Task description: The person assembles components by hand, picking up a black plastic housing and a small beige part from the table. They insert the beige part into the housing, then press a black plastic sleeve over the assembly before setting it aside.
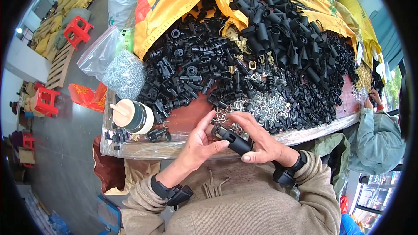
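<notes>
Because both hands work right at the near edge of the table point(191, 122), the black plastic tube point(234, 140) could slip and drop into the person's lap or to the floor if either grip loosens. The small metal clips point(265, 104) lying just beyond the fingers could also scatter if a knuckle sweeps through them. The left hand point(198, 143) is half closed, its thumb and fingers pinching the tube's upper end. The right hand point(261, 141) is curled around the tube's lower end, thumb underneath, gripping it firmly. The tube sits tilted between the two hands, just over the table's near edge, in front of the heap of black parts point(244, 52).
</notes>
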Motion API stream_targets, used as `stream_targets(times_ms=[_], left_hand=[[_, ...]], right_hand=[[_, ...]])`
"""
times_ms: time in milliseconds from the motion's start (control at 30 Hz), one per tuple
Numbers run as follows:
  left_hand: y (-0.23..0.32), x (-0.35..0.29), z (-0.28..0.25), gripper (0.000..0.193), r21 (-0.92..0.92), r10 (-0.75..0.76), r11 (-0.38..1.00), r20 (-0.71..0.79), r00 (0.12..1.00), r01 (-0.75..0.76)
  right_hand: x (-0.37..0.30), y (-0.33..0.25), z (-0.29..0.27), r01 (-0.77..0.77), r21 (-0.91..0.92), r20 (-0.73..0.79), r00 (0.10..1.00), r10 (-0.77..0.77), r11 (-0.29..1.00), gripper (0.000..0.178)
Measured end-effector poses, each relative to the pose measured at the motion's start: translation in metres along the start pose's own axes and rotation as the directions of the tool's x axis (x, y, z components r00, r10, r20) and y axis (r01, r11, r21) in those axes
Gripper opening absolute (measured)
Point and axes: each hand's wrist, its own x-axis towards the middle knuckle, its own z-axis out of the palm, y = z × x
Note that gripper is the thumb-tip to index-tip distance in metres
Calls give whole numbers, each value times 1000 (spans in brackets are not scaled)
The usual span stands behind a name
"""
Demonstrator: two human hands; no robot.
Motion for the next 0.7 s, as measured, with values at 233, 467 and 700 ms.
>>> stream_targets(times_ms=[233,467,700], left_hand=[[-5,2,8,87,-29,30,999,38,999,-29],[-8,5,7,88,-107,-32,994,49,998,37],[-7,8,10,75,-210,-87,974,12,996,88]], right_hand=[[12,4,5,177,89,69,981,-183,980,89],[14,4,3,181,132,16,983,-185,975,85],[14,4,5,110,130,-24,994,-107,985,87]])
